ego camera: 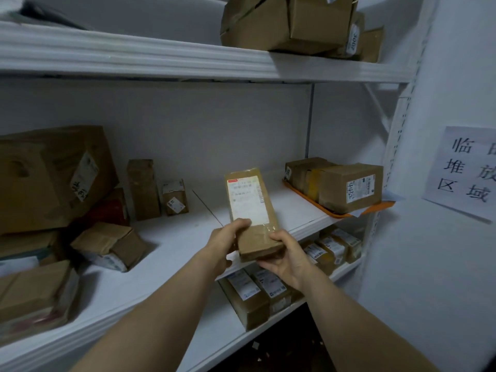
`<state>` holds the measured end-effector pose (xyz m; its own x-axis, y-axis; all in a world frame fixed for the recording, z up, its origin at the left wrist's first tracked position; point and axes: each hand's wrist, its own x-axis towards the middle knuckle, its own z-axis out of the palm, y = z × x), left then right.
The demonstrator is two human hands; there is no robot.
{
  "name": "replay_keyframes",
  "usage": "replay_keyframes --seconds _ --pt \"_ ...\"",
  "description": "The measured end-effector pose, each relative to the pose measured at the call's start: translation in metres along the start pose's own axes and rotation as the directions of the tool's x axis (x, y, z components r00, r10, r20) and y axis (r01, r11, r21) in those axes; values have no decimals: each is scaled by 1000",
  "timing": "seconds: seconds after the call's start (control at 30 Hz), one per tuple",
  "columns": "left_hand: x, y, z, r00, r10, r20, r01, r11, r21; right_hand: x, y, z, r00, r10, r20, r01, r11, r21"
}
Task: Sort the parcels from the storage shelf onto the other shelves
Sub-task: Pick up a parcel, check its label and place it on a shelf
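A flat, long brown parcel (251, 210) with a white shipping label is held in front of the middle shelf (166, 237), its label side facing me. My left hand (224, 245) grips its near left edge, thumb on the label's lower end. My right hand (285, 259) grips the near right corner from below and the side. The parcel's near end hangs past the shelf's front edge.
Several brown boxes (53, 178) crowd the middle shelf's left side. An orange tray (316, 202) with two boxes sits at its right end. More boxes (295, 22) stand on the top shelf, and labelled parcels (257, 291) lie on the lower shelf. A paper sign (467, 170) hangs on the right wall.
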<state>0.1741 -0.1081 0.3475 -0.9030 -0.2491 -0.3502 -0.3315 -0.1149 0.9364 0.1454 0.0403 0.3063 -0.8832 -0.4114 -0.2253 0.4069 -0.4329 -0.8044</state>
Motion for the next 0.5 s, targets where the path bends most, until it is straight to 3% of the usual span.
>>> replay_keyframes --seconds 0.2,0.33,0.5 --pt "5 -2 -19 999 25 30 -24 999 -26 -2 15 10 999 44 -11 -44 999 17" --pt "4 -4 -29 998 62 -17 -62 998 18 0 14 16 996 27 -88 -41 986 -160" --pt "-6 -6 -30 992 128 13 -127 959 252 1 4 31 972 -172 -159 83 887 -454"
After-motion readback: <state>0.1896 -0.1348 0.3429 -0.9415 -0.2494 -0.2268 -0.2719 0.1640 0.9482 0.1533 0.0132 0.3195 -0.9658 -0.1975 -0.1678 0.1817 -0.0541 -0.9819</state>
